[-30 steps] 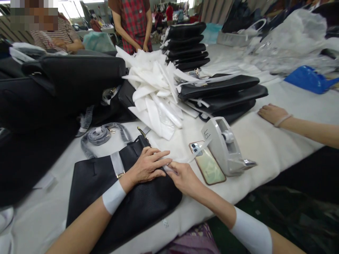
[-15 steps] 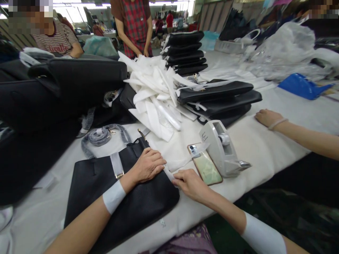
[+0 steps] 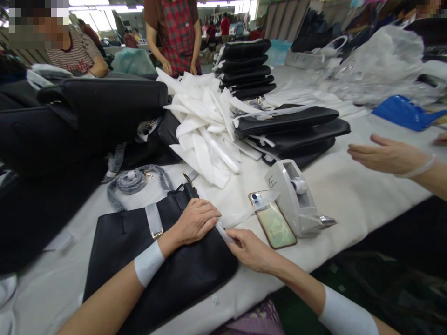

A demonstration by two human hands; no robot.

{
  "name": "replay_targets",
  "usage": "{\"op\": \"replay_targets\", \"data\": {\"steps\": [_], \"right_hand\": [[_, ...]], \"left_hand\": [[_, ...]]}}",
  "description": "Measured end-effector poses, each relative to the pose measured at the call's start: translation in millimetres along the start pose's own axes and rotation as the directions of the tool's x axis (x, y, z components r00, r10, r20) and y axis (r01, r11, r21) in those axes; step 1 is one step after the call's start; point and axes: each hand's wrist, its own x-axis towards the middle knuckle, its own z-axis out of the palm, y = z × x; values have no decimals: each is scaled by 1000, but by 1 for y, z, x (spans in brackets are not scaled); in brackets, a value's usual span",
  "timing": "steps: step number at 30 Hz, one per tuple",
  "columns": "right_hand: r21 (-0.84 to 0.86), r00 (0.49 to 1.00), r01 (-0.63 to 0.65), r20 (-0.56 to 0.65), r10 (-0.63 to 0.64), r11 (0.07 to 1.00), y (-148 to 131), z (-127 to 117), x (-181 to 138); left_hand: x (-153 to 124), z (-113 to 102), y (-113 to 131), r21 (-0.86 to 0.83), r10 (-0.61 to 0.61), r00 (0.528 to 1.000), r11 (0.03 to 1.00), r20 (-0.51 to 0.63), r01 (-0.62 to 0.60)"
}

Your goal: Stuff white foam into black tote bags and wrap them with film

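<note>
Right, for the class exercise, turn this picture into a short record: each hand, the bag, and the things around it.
Left hand: palm down on the black bag
Right hand: fingers pinching a white strip at the bag's edge
Black bag: lying on the pale table cover
Coiled strap: wrapped, just beyond the bag
Phone: back up, between bag and tape dispenser
Tape dispenser: grey, standing beside the phone
Another person's hand: at the right, fingers extended

The left hand hides some of the black bag. Another person's arm gets cut off at the right edge. Far-off people look too tiny.
</note>
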Motion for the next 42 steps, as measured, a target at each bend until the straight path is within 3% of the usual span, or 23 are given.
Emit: {"op": "replay_targets", "data": {"steps": [3, 5, 9, 12, 16, 18, 20, 23, 28, 31, 33, 35, 38, 42], "right_hand": [[-61, 1000, 22, -14, -23, 998, 2, 1, -2], [-151, 999, 23, -31, -28, 988, 2, 2, -5], [-353, 996, -44, -90, 13, 935, -1, 9, -10], [-411, 989, -104, -140, 49, 906, -3, 15, -14], [-386, 978, -108, -209, 27, 916, -5, 19, -17], [-336, 970, -77, -243, -7, 939, -7, 20, -18], [-269, 961, -29, -273, -47, 963, -9, 21, -20], [-162, 938, 4, -342, -60, 987, -13, 22, -22], [147, 921, -69, -372, 119, 987, -30, 26, -19], [344, 903, -96, -365, 228, 934, -34, 32, -9], [354, 880, -122, -393, 266, 927, -31, 38, 0], [233, 854, -140, -464, 236, 962, -22, 46, 7], [-163, 800, -162, -600, 33, 973, -9, 56, 13], [-679, 795, -205, -536, -285, 705, -2, 59, 17]], "left_hand": [[16, 1, 11, 58, -163, 984, 986, 68, 159], [32, 2, 20, 184, -273, 945, 953, 179, 241], [59, 8, 33, 355, -394, 834, 898, 387, 260], [59, 9, 34, 334, -384, 832, 907, 401, 258], [39, 9, 26, 235, -267, 916, 951, 300, 201], [29, 13, 20, 155, -188, 966, 975, 178, 162], [23, 17, 15, 98, -151, 987, 984, 50, 146], [18, 22, 12, 51, -125, 988, 990, -94, 130], [16, 19, 16, 50, -95, 970, 993, -223, 108], [17, 19, 17, 86, -116, 970, 987, -214, 137], [20, 22, 16, 108, -164, 973, 977, -166, 183], [23, 25, 15, 123, -226, 968, 963, -111, 239], [27, 27, 14, 141, -297, 952, 942, -79, 306], [27, 20, 12, 185, -333, 932, 916, -140, 355]]}}
